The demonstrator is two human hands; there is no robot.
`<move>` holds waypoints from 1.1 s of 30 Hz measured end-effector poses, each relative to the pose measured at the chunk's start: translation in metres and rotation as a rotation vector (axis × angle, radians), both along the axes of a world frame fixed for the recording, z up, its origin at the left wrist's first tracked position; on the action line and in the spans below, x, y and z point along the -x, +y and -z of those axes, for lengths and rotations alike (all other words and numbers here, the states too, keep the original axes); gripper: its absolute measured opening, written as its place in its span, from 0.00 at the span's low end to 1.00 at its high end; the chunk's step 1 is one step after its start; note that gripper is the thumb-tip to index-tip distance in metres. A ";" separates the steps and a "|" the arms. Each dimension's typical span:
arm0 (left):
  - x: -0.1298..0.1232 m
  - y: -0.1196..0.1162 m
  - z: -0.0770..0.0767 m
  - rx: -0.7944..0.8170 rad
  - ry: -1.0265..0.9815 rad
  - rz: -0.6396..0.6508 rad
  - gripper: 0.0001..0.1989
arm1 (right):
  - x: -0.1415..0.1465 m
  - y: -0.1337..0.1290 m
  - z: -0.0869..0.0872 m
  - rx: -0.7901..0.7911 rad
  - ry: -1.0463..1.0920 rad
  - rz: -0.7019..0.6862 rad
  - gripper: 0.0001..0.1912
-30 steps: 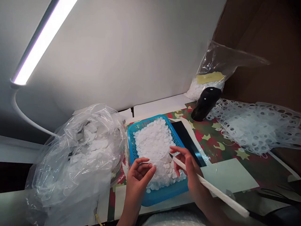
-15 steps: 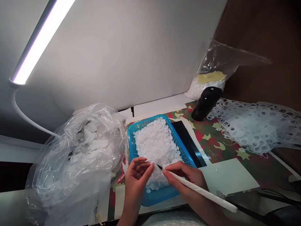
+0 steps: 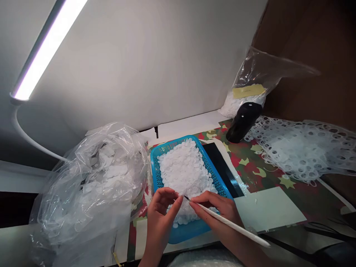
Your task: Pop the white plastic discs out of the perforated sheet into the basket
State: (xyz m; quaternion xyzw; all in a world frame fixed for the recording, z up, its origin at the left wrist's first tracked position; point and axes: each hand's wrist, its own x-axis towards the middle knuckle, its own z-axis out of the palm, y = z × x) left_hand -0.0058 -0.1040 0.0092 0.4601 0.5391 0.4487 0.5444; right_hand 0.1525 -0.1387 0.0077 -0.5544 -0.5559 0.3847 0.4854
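Low over the front of a blue basket (image 3: 189, 231) are both hands. The basket holds a heap of small white translucent discs (image 3: 182, 167). My left hand (image 3: 164, 207) pinches with thumb and index finger; what lies between the fingertips is too small to make out, perhaps a disc. Held in my right hand (image 3: 214, 209) is a long white-handled tool (image 3: 236, 226) with a dark pointed tip, its handle slanting down to the right. The dark tip is at my left fingertips; whether it touches them cannot be told.
Left of the basket bulges a clear plastic bag (image 3: 111, 174) with white pieces. A white lamp (image 3: 50, 48) leans above it. Behind right are a black cylindrical object (image 3: 243, 122) and a bag with a yellow label (image 3: 249, 91). Perforated translucent sheets (image 3: 303, 148) lie at right.
The white handle has swung slightly left and down with my right hand. The dark tip sits a little further left, closer to my left fingertips.
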 end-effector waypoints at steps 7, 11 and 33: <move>0.003 -0.004 -0.004 -0.069 0.082 0.043 0.08 | 0.003 0.001 -0.002 -0.033 -0.051 -0.014 0.04; 0.002 -0.006 -0.003 -0.067 0.071 0.067 0.08 | 0.006 0.002 -0.001 -0.018 -0.009 0.000 0.04; 0.000 0.005 0.001 0.063 -0.138 -0.081 0.13 | -0.005 0.002 0.004 -0.256 0.132 0.134 0.04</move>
